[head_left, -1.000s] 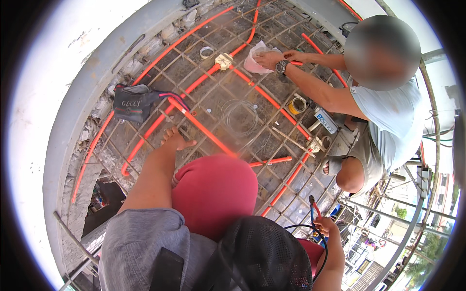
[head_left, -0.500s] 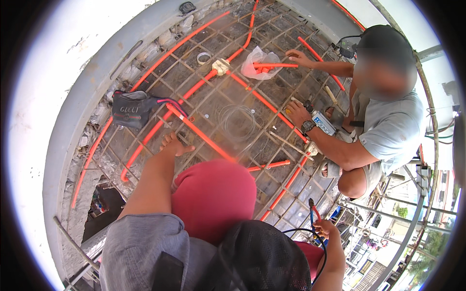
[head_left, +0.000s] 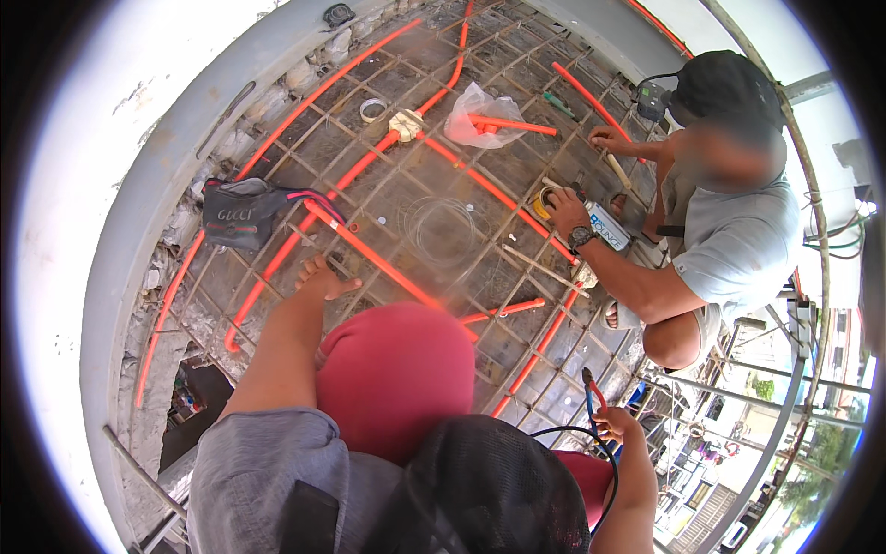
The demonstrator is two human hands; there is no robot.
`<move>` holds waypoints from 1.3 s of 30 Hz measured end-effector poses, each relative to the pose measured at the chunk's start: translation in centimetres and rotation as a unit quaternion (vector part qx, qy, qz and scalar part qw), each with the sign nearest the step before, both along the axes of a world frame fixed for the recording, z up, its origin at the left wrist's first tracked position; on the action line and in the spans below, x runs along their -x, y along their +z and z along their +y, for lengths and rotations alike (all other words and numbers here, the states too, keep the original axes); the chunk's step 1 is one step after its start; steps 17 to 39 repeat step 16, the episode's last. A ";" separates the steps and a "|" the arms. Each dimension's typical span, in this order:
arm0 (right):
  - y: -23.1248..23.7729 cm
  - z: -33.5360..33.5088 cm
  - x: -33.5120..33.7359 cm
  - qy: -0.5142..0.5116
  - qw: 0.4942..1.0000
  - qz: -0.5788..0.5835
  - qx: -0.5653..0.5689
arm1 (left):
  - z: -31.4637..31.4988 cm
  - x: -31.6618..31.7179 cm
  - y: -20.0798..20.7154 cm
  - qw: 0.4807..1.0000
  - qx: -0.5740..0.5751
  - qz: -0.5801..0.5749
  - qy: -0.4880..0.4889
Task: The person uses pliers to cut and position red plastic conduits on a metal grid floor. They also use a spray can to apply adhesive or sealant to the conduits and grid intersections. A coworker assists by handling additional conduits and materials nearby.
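Note:
My left hand (head_left: 323, 279) is spread low over the steel bar grid (head_left: 369, 191), its fingers apart and nothing in them. Just beyond it, a loose orange pipe (head_left: 369, 252) lies slanting across the bars. Whether the palm bears on a bar I cannot tell. At the lower right my right hand (head_left: 616, 425) grips pliers (head_left: 590, 391) with one red and one blue handle, the jaws pointing up and away. My knee in red cloth (head_left: 397, 379) sits between the two hands.
A co-worker (head_left: 738, 212) squats at the right, one hand at a yellow roll (head_left: 543, 201). A dark pouch (head_left: 247, 214), a wire coil (head_left: 441, 231) and a plastic bag (head_left: 466, 129) of orange fittings lie on the grid. A floor opening (head_left: 198, 399) gapes at the left.
The co-worker's farther hand has drawn back right from the orange pipe end by the plastic bag. A green tool now shows there. My view has shifted slightly; my hands keep their poses.

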State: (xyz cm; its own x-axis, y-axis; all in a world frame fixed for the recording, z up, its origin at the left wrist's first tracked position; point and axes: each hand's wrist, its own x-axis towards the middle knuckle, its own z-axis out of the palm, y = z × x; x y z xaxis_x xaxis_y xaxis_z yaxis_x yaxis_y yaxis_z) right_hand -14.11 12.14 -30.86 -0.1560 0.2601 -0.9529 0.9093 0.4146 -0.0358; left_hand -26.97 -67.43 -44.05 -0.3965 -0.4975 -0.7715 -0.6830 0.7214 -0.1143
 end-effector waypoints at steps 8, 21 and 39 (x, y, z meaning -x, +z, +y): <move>-1.6 1.4 -0.4 0.001 1.000 0.000 0.023 | -0.2 -0.3 -1.1 1.000 0.010 0.014 -0.011; -2.8 2.0 0.3 0.120 0.992 -0.044 -0.023 | -0.1 -0.6 -1.5 0.999 0.019 0.039 -0.011; -2.8 2.0 0.3 0.120 0.992 -0.044 -0.023 | -0.1 -0.6 -1.5 0.999 0.019 0.039 -0.011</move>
